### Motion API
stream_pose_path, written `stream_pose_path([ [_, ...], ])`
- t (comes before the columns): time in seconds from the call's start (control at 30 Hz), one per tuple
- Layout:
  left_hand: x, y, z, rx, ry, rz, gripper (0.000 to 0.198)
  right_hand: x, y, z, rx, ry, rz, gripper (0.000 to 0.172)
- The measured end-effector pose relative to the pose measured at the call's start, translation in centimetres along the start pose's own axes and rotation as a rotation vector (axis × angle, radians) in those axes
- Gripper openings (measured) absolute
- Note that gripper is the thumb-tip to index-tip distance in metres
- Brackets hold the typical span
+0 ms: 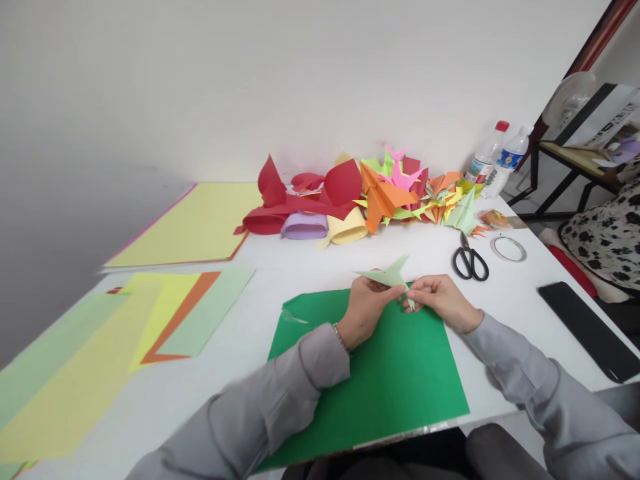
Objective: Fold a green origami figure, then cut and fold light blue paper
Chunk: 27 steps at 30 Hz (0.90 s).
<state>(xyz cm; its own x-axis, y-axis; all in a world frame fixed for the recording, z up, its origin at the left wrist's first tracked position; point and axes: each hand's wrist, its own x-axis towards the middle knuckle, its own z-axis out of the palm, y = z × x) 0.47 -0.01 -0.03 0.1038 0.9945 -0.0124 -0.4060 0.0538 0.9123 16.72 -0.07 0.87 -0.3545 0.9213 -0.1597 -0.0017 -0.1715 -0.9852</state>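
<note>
Pale green folded paper (387, 275) sits just right of the frame's centre, held above a white table (260, 320). The left hand (367, 308) pinches its lower middle part between thumb and fingers; the right hand (439, 300) pinches its lower tip from the right side, fingers curled. Both arms wear grey sleeves. Under the hands lies a dark green sheet (390, 380), flat on the table and reaching the near edge at the bottom of the frame.

At the left of the frame, loose sheets (150, 320) in yellow, orange and light green overlap on the tabletop, and a yellow stack (195, 223) lies behind them near the wall. Along the back edge, at the upper centre, a heap of folded paper shapes (370, 193) in red, orange, pink, lilac and green rests against a plain white wall (250, 80). To its right stand two plastic bottles (493, 160). Black scissors (469, 259) and a tape ring (508, 248) lie right of centre; a dark phone (590, 330) lies near the right table edge. At the far right, a black-framed side table (575, 157) and part of another person in patterned fabric (607, 233) show.
</note>
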Motion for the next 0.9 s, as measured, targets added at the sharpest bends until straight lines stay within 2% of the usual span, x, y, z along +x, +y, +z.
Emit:
stream_pose_path([
  [0.3, -0.13, 0.12, -0.12, -0.099, -0.042, -0.156, 0.020, -0.21, 0.15, -0.15, 0.022, -0.090, 0.029, 0.037],
  [0.47, -0.03, 0.22, -0.05, -0.107, -0.022, -0.118, 0.025, -0.19, 0.32, -0.21, 0.048, -0.096, 0.027, 0.040],
  [0.63, -0.05, 0.10, -0.02, -0.096, -0.035, -0.084, 0.027, -0.20, 0.22, 0.17, -0.032, -0.040, 0.016, 0.039],
  [0.9, 0.03, -0.21, -0.22, -0.092, -0.030, -0.120, 0.028, -0.35, -0.15, 0.35, -0.061, -0.057, 0.019, 0.040],
])
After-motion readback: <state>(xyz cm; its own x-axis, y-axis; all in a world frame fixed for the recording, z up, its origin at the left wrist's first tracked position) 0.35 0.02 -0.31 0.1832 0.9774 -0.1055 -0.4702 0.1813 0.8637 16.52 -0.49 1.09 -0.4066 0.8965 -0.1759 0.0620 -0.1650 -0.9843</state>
